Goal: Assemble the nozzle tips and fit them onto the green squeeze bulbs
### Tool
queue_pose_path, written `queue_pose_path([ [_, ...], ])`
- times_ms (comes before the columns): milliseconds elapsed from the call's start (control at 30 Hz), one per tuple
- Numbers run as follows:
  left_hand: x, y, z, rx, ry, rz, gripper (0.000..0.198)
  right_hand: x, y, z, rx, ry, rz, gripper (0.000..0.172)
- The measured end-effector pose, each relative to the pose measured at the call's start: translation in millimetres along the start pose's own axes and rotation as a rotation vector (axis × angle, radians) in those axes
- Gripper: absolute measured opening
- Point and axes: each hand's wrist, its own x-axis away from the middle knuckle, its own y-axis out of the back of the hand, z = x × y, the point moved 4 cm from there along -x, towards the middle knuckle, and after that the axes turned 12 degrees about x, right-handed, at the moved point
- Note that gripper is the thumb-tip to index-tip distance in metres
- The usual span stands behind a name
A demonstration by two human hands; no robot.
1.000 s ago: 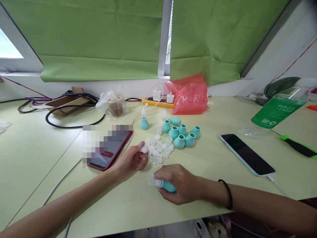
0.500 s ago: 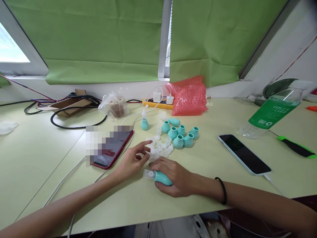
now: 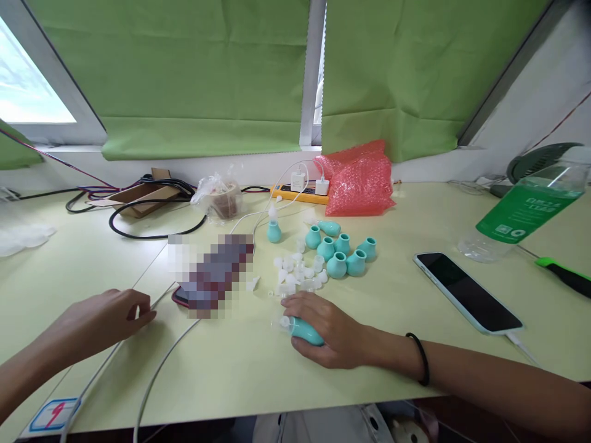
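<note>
My right hand [image 3: 330,332] rests on the table, its fingers wrapped round a turquoise squeeze bulb [image 3: 305,331] with a clear plastic tip [image 3: 282,323] pointing left. Out to the left, my left hand [image 3: 113,314] is over a white cable [image 3: 162,298], fingers curled and thumb close to the fingertips. I cannot see what, if anything, is pinched there. Beyond my right hand lies a pile of small translucent white parts [image 3: 300,271]. Several open-necked turquoise bulbs [image 3: 338,264] stand right of it. Another bulb [image 3: 274,231] stands upright with a clear tip on it.
A red-edged phone [image 3: 181,298], partly blurred out, lies between my hands. A phone on a charging cable [image 3: 468,292] and a green-labelled bottle [image 3: 521,212] are on the right. Pink bubble wrap [image 3: 357,184], a power strip [image 3: 300,195] and a cardboard box [image 3: 143,206] line the back.
My left hand has moved left from beside the white parts to over the cable. My right hand keeps the bulb in nearly the same place. The view has shifted slightly left.
</note>
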Motion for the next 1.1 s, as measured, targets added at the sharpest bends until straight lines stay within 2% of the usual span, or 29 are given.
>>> queue_pose_path([
  [300, -7.2, -11.6, 22.9, 0.119, 0.010, -0.005, 0.028, -0.4, -0.4, -0.8, 0.008, -0.002, 0.012, 0.029],
  [367, -10.7, -3.9, 30.4, 0.112, 0.059, -0.065, 0.025, -0.7, 0.1, -1.0, 0.010, -0.003, 0.013, 0.029],
  [467, -15.6, 22.2, 44.7, 0.146, 0.192, -0.240, 0.027, -0.3, 0.5, -0.8, 0.004, -0.003, 0.017, 0.028],
  [533, -21.3, 40.4, 50.8, 0.192, 0.199, -0.342, 0.035, 0.5, 0.5, -0.3, -0.002, 0.001, 0.021, 0.028],
  [600, -29.7, 52.1, 55.8, 0.231, 0.217, -0.461, 0.033, 1.5, 0.6, -0.2, -0.006, 0.002, 0.016, 0.029],
  [633, -35.9, 51.1, 58.1, 0.257, 0.256, -0.452, 0.033, 1.9, 0.7, -0.2, -0.007, 0.004, 0.011, 0.029],
  [667, -43.9, 45.8, 57.3, 0.278, 0.243, -0.389, 0.032, 2.2, 0.8, -0.2, -0.008, 0.006, 0.005, 0.029],
  [700, -52.4, 37.7, 53.7, 0.284, 0.189, -0.305, 0.033, 2.4, 0.8, -0.4, -0.008, 0.008, -0.001, 0.029],
  [833, -67.7, 17.3, 38.6, 0.078, 0.177, -0.388, 0.028, 2.0, 0.5, -1.2, -0.010, 0.011, -0.012, 0.029],
  [933, -59.4, 15.6, 21.6, -0.008, 0.190, -0.389, 0.032, 1.1, 0.5, -1.2, -0.008, 0.014, -0.006, 0.028],
  [1000, -49.1, 18.7, 1.9, -0.031, 0.059, -0.330, 0.035, 0.8, 0.4, -1.3, -0.003, 0.010, 0.003, 0.028],
  [1067, -36.3, 25.7, -18.8, -0.090, -0.004, -0.435, 0.037, 0.7, 0.6, -1.2, -0.002, 0.014, 0.001, 0.028],
  [1100, -31.4, 25.8, -33.4, -0.110, -0.118, -0.466, 0.037, 0.7, 0.8, -1.0, -0.004, 0.021, -0.006, 0.028],
])
